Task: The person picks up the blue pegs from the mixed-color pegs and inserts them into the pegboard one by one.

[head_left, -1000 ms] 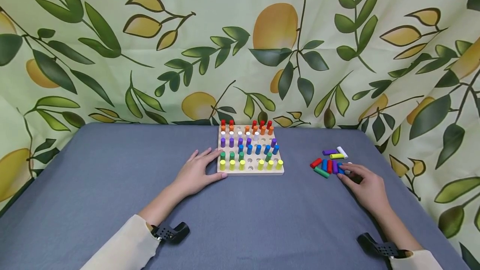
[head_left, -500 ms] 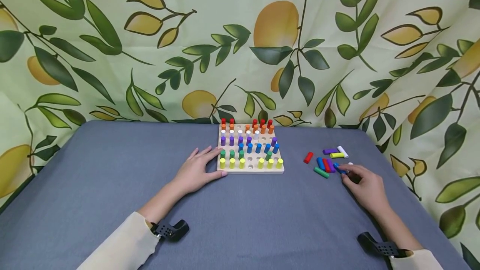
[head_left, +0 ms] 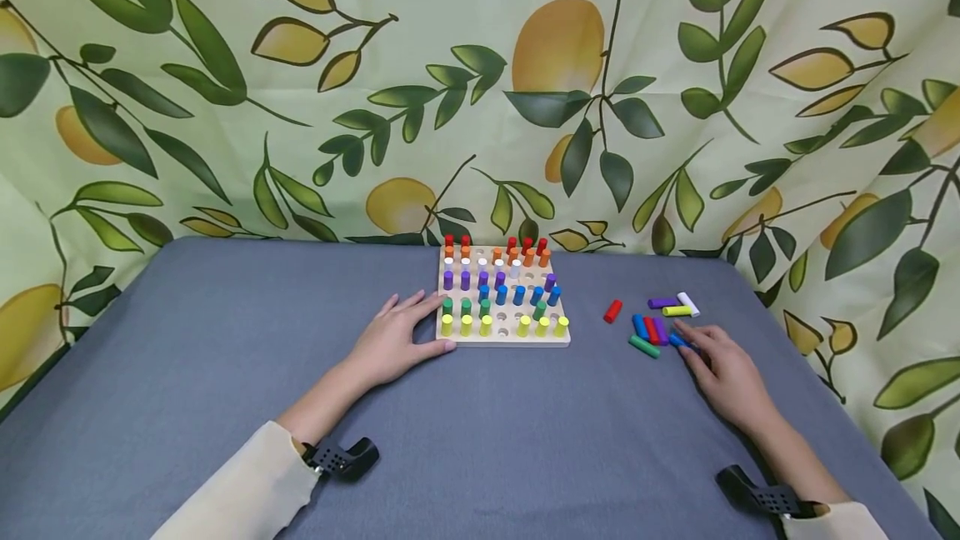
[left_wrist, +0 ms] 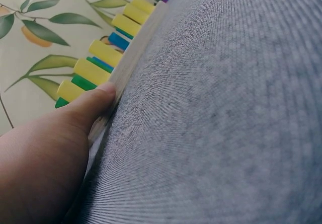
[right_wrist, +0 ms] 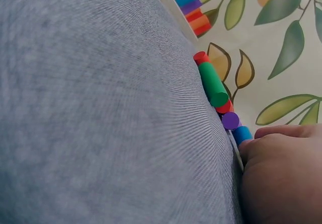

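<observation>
Left hand (head_left: 388,348) — fingers apart — touches pegboard (head_left: 504,342) at 8 o'clock. Right hand (head_left: 726,365) at blue peg (head_left: 677,340); can't tell if pinched.

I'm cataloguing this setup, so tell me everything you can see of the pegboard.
The pegboard is a pale, wooden-looking slab lying flat on the gray-blue tablecloth. Upright cylindrical pegs stand in single-color rows: red farthest, then orange, white, purple, blue, green, and yellow nearest. Some holes are unfilled, including one in the yellow row. The left hand touches its left side, thumb at the near corner.
</observation>
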`<state>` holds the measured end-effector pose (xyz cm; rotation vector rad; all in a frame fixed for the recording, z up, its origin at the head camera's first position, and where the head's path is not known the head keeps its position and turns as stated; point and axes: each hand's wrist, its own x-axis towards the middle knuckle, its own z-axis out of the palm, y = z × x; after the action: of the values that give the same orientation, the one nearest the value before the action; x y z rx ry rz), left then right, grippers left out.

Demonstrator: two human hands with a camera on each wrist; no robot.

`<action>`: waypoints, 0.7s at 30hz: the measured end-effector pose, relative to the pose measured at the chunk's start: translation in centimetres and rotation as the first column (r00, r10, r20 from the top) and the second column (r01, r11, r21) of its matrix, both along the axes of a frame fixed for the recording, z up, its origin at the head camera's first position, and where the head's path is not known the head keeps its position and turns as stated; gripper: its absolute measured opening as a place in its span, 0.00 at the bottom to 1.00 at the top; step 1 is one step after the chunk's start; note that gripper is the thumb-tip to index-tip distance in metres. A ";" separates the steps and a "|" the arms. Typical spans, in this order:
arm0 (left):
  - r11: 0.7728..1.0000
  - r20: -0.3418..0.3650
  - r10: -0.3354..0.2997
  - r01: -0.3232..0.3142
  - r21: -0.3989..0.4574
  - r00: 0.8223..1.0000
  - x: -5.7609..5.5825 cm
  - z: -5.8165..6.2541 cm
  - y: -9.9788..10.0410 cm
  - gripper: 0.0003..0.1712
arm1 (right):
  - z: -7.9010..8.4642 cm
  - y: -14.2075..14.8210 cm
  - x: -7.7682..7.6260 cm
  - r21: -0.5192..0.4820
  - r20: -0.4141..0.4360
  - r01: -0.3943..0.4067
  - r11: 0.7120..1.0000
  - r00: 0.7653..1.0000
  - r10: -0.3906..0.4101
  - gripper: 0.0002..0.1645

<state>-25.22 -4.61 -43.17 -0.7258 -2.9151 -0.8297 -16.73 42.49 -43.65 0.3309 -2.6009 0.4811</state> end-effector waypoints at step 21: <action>1.000 0.003 -0.008 0.008 -0.002 1.000 -0.1 -0.2 -0.1 0.44 | 0.1 -0.5 0.5 -0.149 0.051 0.046 0.988 0.998 -0.039 0.14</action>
<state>-25.28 -4.68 -43.32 -0.7372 -2.9180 -0.8300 -16.19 42.03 -43.56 0.2160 -2.5929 0.6730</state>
